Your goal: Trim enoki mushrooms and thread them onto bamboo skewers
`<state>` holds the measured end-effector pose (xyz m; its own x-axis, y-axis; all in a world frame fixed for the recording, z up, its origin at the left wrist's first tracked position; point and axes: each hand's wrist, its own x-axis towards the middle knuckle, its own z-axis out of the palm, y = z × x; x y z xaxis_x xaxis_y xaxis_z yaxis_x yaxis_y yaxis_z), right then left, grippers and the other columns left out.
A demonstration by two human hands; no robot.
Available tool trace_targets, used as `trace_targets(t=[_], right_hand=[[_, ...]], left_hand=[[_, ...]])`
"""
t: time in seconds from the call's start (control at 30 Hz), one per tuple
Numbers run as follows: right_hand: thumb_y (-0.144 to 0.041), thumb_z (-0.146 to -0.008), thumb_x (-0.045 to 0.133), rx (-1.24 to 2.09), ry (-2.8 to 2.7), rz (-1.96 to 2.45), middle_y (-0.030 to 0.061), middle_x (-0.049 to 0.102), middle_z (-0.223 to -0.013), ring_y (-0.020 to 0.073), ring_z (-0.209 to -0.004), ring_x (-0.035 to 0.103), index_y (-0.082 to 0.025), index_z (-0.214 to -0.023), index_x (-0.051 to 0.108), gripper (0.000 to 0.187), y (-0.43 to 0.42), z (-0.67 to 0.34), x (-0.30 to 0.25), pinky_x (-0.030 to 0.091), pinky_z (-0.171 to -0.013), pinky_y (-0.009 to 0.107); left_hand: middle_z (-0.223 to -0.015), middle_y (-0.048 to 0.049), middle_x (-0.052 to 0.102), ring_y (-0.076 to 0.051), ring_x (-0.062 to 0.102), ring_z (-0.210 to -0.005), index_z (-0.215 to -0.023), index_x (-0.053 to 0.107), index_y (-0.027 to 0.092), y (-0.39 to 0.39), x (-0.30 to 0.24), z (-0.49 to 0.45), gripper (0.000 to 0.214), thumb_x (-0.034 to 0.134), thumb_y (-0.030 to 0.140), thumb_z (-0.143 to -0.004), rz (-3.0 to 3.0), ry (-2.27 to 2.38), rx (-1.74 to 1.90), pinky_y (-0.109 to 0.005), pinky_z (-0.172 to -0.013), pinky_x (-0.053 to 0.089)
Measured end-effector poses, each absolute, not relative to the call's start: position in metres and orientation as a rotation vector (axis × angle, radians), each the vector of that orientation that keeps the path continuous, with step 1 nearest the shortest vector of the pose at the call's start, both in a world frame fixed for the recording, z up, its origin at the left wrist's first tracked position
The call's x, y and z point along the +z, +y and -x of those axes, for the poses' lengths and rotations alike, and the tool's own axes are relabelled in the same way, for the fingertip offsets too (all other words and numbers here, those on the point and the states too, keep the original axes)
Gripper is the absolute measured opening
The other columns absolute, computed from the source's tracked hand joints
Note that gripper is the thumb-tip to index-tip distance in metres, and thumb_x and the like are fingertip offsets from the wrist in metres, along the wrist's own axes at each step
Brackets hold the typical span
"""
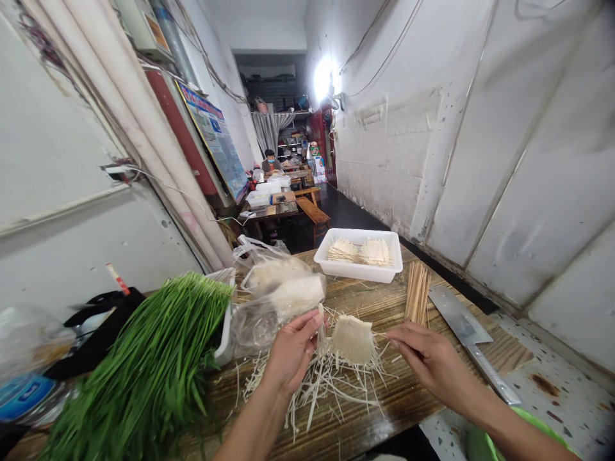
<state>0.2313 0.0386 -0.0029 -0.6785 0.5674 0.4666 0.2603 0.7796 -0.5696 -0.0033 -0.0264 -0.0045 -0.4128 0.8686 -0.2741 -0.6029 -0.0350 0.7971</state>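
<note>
My left hand (298,342) is closed in a pinch on a small bunch of pale enoki-like strands (321,330). My right hand (423,355) pinches a thin bamboo skewer (380,335), whose far end points left toward a pale, flat-topped clump (354,339). That clump lies between my hands, on a litter of loose white strands (331,390) spread over the wooden table (398,403). Behind my left hand, clear plastic bags (283,288) hold more pale food. Further back, a white tray (358,275) contains fan-shaped skewered bunches.
A bundle of bamboo skewers (418,291) lies right of the tray, beside a cleaver (461,320). Green chives (158,358) overhang a white bin (225,339) at left. A green basin (533,429) is at lower right. Another person (271,163) sits at far tables.
</note>
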Motion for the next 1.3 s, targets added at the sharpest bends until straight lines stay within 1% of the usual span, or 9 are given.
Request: trace_targets(t=[0.1, 0.27, 0.43, 0.6, 0.77, 0.9, 1.03, 1.13, 1.3], right_hand=[[-0.019, -0.094, 0.04, 0.655, -2.334, 0.606, 0.0082, 0.065, -0.088, 0.0166, -0.079, 0.062, -0.018, -0.098, 0.063, 0.024, 0.041, -0.233, -0.004, 0.05, -0.073, 0.028], [-0.022, -0.095, 0.04, 0.759, -2.341, 0.62, 0.0074, 0.064, -0.089, 0.0159, -0.08, 0.061, -0.019, -0.092, 0.063, 0.024, 0.045, -0.237, -0.003, 0.048, -0.073, 0.027], [-0.024, -0.095, 0.04, 0.769, -2.334, 0.629, 0.0066, 0.063, -0.086, 0.0156, -0.078, 0.06, -0.019, -0.091, 0.063, 0.024, 0.045, -0.237, -0.004, 0.046, -0.071, 0.027], [-0.026, -0.095, 0.041, 0.799, -2.333, 0.632, 0.0063, 0.063, -0.086, 0.0154, -0.078, 0.059, -0.019, -0.087, 0.063, 0.024, 0.048, -0.238, -0.006, 0.045, -0.071, 0.027], [-0.026, -0.095, 0.043, 0.862, -2.321, 0.635, 0.0047, 0.063, -0.087, 0.015, -0.08, 0.059, -0.021, -0.093, 0.064, 0.022, 0.052, -0.24, -0.006, 0.044, -0.071, 0.026], [-0.028, -0.095, 0.043, 0.897, -2.317, 0.634, 0.0046, 0.062, -0.084, 0.0154, -0.078, 0.058, -0.02, -0.089, 0.064, 0.023, 0.053, -0.239, -0.005, 0.044, -0.071, 0.027], [-0.029, -0.095, 0.043, 0.925, -2.311, 0.633, 0.0049, 0.063, -0.084, 0.0158, -0.078, 0.058, -0.019, -0.089, 0.064, 0.024, 0.053, -0.235, -0.004, 0.044, -0.07, 0.027], [-0.029, -0.095, 0.044, 0.934, -2.298, 0.639, 0.0049, 0.063, -0.084, 0.0159, -0.078, 0.058, -0.019, -0.088, 0.065, 0.024, 0.053, -0.232, -0.004, 0.043, -0.069, 0.027], [-0.027, -0.094, 0.044, 0.923, -2.301, 0.655, 0.0038, 0.063, -0.082, 0.0151, -0.078, 0.057, -0.019, -0.088, 0.065, 0.023, 0.052, -0.229, -0.002, 0.043, -0.07, 0.026]], left_hand=[[-0.067, -0.0041, 0.072, -0.009, 0.063, -0.063, -0.074, 0.074, 0.012, -0.027, -0.001, 0.002, 0.034, 0.089, 0.025, -0.047, -0.364, 1.097, 1.674, -0.016, -0.064, 0.051], [-0.067, -0.0036, 0.072, -0.008, 0.062, -0.062, -0.074, 0.074, 0.011, -0.028, 0.002, 0.0, 0.035, 0.089, 0.026, -0.046, -0.398, 1.105, 1.666, -0.016, -0.064, 0.049], [-0.066, -0.0024, 0.072, -0.007, 0.062, -0.062, -0.075, 0.075, 0.012, -0.028, 0.002, -0.001, 0.036, 0.088, 0.027, -0.046, -0.416, 1.13, 1.671, -0.015, -0.064, 0.048], [-0.065, -0.0025, 0.072, -0.009, 0.063, -0.063, -0.076, 0.075, 0.013, -0.029, 0.002, -0.002, 0.035, 0.088, 0.028, -0.047, -0.439, 1.134, 1.654, -0.017, -0.065, 0.048], [-0.067, -0.0035, 0.073, -0.009, 0.062, -0.063, -0.076, 0.075, 0.013, -0.029, 0.004, -0.002, 0.037, 0.088, 0.03, -0.046, -0.466, 1.153, 1.621, -0.02, -0.066, 0.047], [-0.068, -0.0036, 0.072, -0.011, 0.061, -0.064, -0.078, 0.076, 0.014, -0.029, 0.003, -0.003, 0.036, 0.087, 0.032, -0.048, -0.516, 1.184, 1.572, -0.023, -0.068, 0.047], [-0.075, -0.0048, 0.072, -0.015, 0.06, -0.073, -0.077, 0.076, 0.015, -0.028, -0.004, -0.003, 0.031, 0.082, 0.036, -0.055, -0.712, 1.309, 1.55, -0.028, -0.076, 0.045], [-0.085, -0.0038, 0.07, -0.016, 0.058, -0.083, -0.073, 0.076, 0.017, -0.027, -0.009, -0.003, 0.023, 0.08, 0.035, -0.058, -0.825, 1.387, 1.585, -0.027, -0.081, 0.041], [-0.084, -0.0025, 0.067, -0.017, 0.056, -0.087, -0.068, 0.075, 0.019, -0.026, -0.013, -0.004, 0.016, 0.079, 0.032, -0.06, -0.899, 1.43, 1.63, -0.026, -0.082, 0.04]])
